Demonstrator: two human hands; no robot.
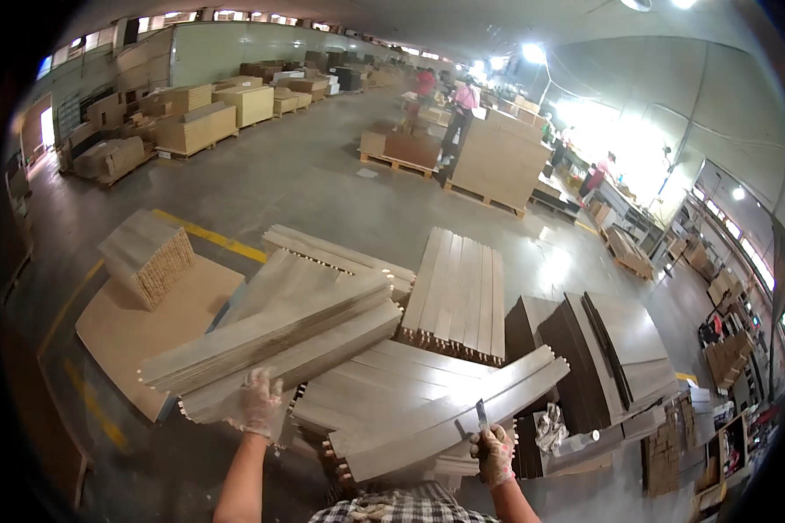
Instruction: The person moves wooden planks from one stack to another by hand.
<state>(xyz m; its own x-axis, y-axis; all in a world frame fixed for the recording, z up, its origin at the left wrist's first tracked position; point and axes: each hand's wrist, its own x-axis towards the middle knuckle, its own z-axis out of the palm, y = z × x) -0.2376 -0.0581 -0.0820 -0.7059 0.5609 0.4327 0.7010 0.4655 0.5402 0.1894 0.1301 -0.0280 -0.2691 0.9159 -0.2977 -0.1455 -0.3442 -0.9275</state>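
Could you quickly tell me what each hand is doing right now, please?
Left hand: closed on the end of a stack of long grey boards.
Right hand: closed on a thin dark blade-like tool.

My thin, translucent gloves cover my left hand [258, 403] and right hand [495, 451] against matt, smooth grey-laminated wood panels [270, 344], their raw pale edges drilled, beside a dull metal blade [481, 416] and the glossy concrete floor [322, 192].

2 long grey-brown boards [270, 344], stacked and tilted, perhaps edge-drilled, atop flat piles of similar boards [401, 397]
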